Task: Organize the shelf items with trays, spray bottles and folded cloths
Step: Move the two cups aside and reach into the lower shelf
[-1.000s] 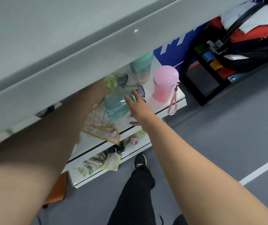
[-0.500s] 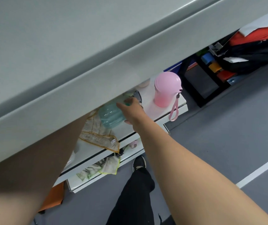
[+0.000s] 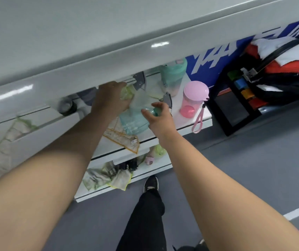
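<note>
Both my hands reach onto the middle shelf (image 3: 185,126) of a white rack. My left hand (image 3: 109,99) grips a yellow-green spray bottle (image 3: 127,91) with a grey trigger head (image 3: 139,80). My right hand (image 3: 158,117) grips a teal spray bottle (image 3: 133,122) lying on its side; its grey trigger (image 3: 167,99) points toward the back. A folded cloth with an orange edge (image 3: 122,137) lies under the teal bottle at the shelf's front. The top shelf's front edge hides the back of the middle shelf.
A pink cup with a strap (image 3: 193,98) and a mint cup (image 3: 173,75) stand at the shelf's right end. A roll of tape (image 3: 67,105) sits at the left. The lower shelf (image 3: 156,171) holds crumpled cloths (image 3: 107,176). My shoe (image 3: 151,183) is on the grey floor.
The view has tilted up, so more of the middle shelf shows. My left hand, hidden half a second ago, is now seen holding the yellow-green bottle. My right hand stays on the teal bottle.
</note>
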The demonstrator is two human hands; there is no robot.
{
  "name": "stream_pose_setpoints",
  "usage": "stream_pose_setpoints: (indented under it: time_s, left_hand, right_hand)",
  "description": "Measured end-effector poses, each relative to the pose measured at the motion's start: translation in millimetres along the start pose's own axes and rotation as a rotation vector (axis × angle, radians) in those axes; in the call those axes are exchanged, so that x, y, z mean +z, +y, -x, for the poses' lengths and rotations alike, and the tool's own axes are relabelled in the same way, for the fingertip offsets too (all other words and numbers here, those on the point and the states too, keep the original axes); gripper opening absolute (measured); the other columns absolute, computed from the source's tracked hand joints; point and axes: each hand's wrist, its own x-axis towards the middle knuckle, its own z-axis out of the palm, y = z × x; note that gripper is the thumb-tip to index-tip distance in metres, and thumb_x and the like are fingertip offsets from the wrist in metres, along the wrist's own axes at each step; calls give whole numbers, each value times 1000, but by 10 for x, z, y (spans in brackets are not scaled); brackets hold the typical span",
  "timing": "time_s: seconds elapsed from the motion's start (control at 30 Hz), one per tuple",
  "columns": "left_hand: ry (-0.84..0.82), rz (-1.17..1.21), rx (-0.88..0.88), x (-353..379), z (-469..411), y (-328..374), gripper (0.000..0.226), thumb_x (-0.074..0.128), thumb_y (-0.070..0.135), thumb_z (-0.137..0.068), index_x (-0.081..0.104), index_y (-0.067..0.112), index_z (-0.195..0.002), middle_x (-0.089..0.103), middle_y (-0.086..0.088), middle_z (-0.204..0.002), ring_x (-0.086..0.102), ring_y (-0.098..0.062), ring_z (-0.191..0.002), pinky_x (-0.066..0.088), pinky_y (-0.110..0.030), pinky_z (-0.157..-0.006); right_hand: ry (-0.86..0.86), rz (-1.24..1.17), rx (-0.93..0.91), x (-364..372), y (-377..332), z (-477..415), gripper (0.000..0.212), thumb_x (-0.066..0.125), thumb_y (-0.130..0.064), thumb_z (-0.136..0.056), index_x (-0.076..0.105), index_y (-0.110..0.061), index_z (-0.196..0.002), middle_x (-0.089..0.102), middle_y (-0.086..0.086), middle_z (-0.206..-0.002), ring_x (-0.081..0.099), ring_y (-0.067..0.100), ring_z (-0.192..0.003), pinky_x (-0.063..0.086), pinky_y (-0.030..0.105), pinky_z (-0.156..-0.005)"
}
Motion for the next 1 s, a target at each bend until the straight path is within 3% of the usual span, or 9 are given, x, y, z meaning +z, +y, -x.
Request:
stream_pose_setpoints:
  time_s: [0.3, 0.37, 0.47, 0.57, 0.7, 0.8, 0.87, 1.0]
  left_hand:
    - [123, 153, -218, -374, 1480, 335, 45, 72, 40, -77, 66, 20, -116, 68, -13, -113, 62, -35, -107, 48, -38, -91]
    - [158, 275, -272, -450, 1876, 538, 52, 73, 44, -78, 63, 22, -125, 64, -13, -122, 57, -35, -114, 47, -36, -96]
    - [193, 332, -311, -632, 2344, 831, 60, 71, 41, -87, 52, 20, -141, 49, -12, -142, 40, -32, -134, 34, -39, -110]
    - [273, 340, -278, -886, 2660, 1047, 61, 70, 41, -88, 51, 21, -142, 49, -9, -142, 40, -30, -134, 32, -37, -111]
    - [393, 423, -267, -1273, 2860, 1252, 57, 73, 39, -86, 56, 22, -137, 54, -4, -135, 44, -24, -129, 32, -29, -107]
    - [499, 487, -246, -1573, 2865, 1374, 53, 74, 39, -85, 57, 26, -134, 54, 4, -129, 44, -17, -127, 30, -22, -104]
    - [562, 528, -243, -1770, 2798, 1410, 51, 75, 37, -84, 58, 26, -131, 54, 5, -127, 44, -14, -125, 30, -21, -102]
    - [660, 471, -153, -2172, 2536, 1384, 45, 75, 37, -83, 61, 19, -122, 62, -2, -122, 53, -22, -118, 36, -25, -96]
  right_hand:
    - [-158, 202, -129, -478, -27, 1242, 42, 72, -38, -85, 47, -31, -118, 57, 2, -119, 61, 27, -110, 52, 48, -96]
    - [-190, 260, -161, -606, -55, 1559, 44, 72, -37, -86, 48, -29, -121, 56, 0, -120, 59, 27, -112, 51, 46, -95]
    - [-236, 316, -232, -827, -212, 1945, 45, 72, -35, -88, 49, -25, -126, 50, -7, -117, 55, 18, -110, 47, 33, -89]
    - [-255, 342, -293, -1067, -409, 2255, 46, 72, -39, -88, 48, -27, -126, 52, -8, -115, 59, 16, -99, 48, 30, -84]
    - [-274, 361, -383, -1216, -791, 2571, 45, 74, -40, -85, 50, -32, -122, 53, -11, -102, 55, 12, -82, 47, 28, -73]
    - [-261, 398, -470, -1243, -1129, 2734, 42, 75, -41, -84, 51, -35, -118, 45, -19, -99, 55, 9, -89, 48, 28, -77]
    - [-246, 438, -528, -1225, -1346, 2772, 43, 76, -42, -83, 52, -36, -119, 49, -13, -105, 57, 8, -91, 53, 31, -79]
    - [-198, 473, -646, -1155, -1812, 2746, 42, 77, -40, -82, 51, -38, -116, 56, -3, -116, 60, 11, -92, 54, 32, -70]
